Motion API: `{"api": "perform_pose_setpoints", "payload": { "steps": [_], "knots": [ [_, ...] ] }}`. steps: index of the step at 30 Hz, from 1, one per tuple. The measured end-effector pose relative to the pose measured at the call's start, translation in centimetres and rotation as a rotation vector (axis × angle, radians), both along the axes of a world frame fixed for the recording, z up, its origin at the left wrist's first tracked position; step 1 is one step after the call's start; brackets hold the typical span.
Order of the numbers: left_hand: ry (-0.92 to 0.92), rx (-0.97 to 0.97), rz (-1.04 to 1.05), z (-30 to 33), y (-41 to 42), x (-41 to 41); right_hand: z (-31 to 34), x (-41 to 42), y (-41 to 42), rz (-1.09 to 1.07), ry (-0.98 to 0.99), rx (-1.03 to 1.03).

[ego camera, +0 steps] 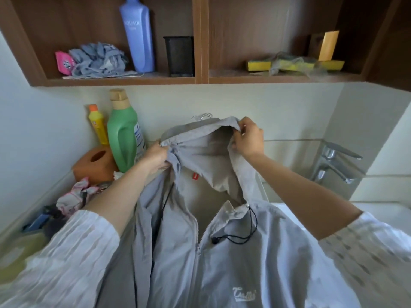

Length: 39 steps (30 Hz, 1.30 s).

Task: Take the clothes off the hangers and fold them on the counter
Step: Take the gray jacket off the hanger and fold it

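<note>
Both hands, left hand (155, 157) and right hand (249, 138), pinch the grey jacket (200, 252) hood rim; wire hanger hooks (203, 116) may snag if yanked.

Left of the raised grey jacket (200, 230) the worktop's back corner is crowded by a green bottle (123, 134), yellow bottle (97, 125), orange box (94, 165) and crumpled cloth (73, 198), while the faucet (333, 161) blocks the right, leaving open wall above the hood.
</note>
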<state>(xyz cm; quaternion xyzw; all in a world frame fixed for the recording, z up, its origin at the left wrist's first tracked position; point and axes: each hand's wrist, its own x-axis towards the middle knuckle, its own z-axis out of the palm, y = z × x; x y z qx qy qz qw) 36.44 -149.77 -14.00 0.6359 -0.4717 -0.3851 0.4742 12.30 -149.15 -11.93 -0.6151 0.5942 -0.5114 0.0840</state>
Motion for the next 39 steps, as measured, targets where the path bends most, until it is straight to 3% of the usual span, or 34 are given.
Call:
{"api": "perform_pose_setpoints", "payload": {
  "steps": [2, 4, 7, 9, 14, 18, 22, 24, 29, 33, 39],
  "knots": [
    [0.073, -0.102, 0.035, 0.0, -0.8, -0.1, -0.2, 0.4, -1.1, 0.013, -0.209, -0.044],
    [0.123, -0.082, -0.061, -1.2, -1.8, 0.1, -0.9, 1.0, -2.5, 0.123, -0.155, 0.033],
    [0.011, 0.051, -0.230, -3.5, -1.7, 0.4, -3.7, 1.6, -3.4, 0.398, 0.062, 0.534],
    [-0.159, 0.032, -0.222, -5.0, -1.8, 0.9, -5.8, 1.5, -3.0, 0.413, 0.134, 0.700],
    [-0.580, 0.144, -0.191, -5.3, 0.4, 3.2, -8.0, 2.8, -1.5, 0.337, 0.168, 0.666],
    [-0.719, 0.257, -0.260, -5.1, 3.6, 5.1, -8.5, 6.3, 0.6, 0.368, 0.267, 0.625],
    [-0.923, 0.503, -0.322, -6.5, 8.2, 5.4, -10.7, 9.8, 2.6, 0.402, 0.618, 0.761],
    [-0.983, 0.537, -0.326, -7.3, 11.0, 5.8, -11.9, 10.9, 3.1, 0.397, 0.674, 0.778],
    [-1.026, 0.410, -0.129, -6.1, 15.2, 9.0, -11.2, 11.6, 3.6, 0.294, 0.518, 0.778],
    [-1.098, 0.487, -0.013, -2.7, 14.8, 14.0, -9.0, 11.1, 3.6, 0.221, 0.238, 0.797],
    [-1.131, 0.375, 0.129, 2.3, 12.8, 17.1, -6.8, 10.6, 3.1, 0.068, -0.160, 0.709]
  ]
}}
